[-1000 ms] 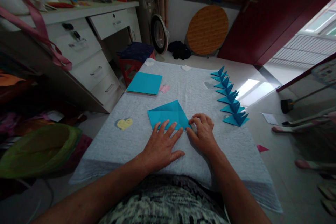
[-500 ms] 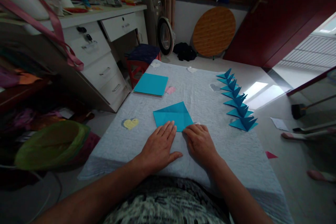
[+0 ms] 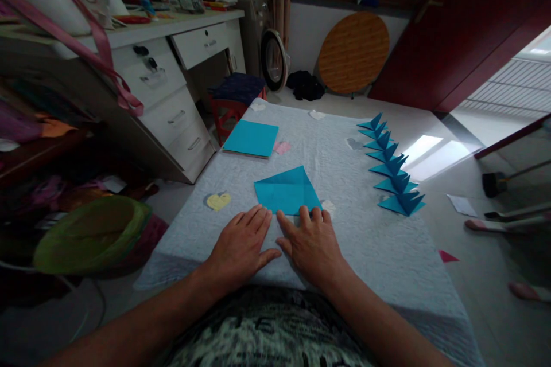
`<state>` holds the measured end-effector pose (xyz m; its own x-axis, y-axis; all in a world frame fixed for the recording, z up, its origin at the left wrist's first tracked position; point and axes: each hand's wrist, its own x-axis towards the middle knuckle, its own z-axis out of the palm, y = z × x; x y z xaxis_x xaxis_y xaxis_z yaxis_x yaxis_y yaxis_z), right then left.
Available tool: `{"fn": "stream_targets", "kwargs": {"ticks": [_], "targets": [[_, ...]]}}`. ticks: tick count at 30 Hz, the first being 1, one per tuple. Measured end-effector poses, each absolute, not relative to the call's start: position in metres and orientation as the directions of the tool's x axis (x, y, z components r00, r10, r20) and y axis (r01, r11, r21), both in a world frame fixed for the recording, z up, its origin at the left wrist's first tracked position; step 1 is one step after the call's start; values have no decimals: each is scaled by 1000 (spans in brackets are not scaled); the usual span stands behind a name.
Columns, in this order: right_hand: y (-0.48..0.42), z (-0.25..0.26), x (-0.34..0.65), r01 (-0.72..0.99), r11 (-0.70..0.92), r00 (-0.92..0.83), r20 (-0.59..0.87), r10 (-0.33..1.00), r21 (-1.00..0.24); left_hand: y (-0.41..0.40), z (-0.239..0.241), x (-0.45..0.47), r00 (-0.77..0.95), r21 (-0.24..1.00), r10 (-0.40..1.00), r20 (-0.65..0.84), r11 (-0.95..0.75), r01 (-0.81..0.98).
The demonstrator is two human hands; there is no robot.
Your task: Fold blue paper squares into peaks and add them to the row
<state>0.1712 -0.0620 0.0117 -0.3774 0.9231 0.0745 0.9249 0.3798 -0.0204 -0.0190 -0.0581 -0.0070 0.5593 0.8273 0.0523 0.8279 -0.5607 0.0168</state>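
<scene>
A folded blue paper sheet (image 3: 286, 192) lies on the grey cloth-covered table (image 3: 336, 166) in front of me. My left hand (image 3: 241, 246) lies flat and open on the cloth just below the sheet's near left edge. My right hand (image 3: 312, 243) lies flat beside it, fingers spread, fingertips at the sheet's near edge. Neither hand holds anything.
A stack of blue paper squares (image 3: 251, 139) sits at the far left of the table. A row of several folded blue pieces (image 3: 391, 166) runs along the right side. Heart stickers (image 3: 218, 201) dot the cloth. A white desk with drawers (image 3: 172, 86) stands left; a red stool (image 3: 230, 104) is behind.
Both hands have slid back toward me off the folded sheet. The right hand went from pinching the sheet's right corner to lying flat.
</scene>
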Motion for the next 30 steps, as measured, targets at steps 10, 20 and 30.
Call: {"fn": "stream_targets", "kwargs": {"ticks": [10,20,30], "targets": [[-78,2,214,945,322,-311,139,940,-62,-60,-3,-25,529,-2,846,57,-530,848],[-86,1,248,970,240,-232,170,958,-31,-62,-7,-27,520,-23,849,96,-520,854],[-55,6,277,840,202,-121,189,974,-503,-44,-6,-36,389,352,895,220,-444,824]]}}
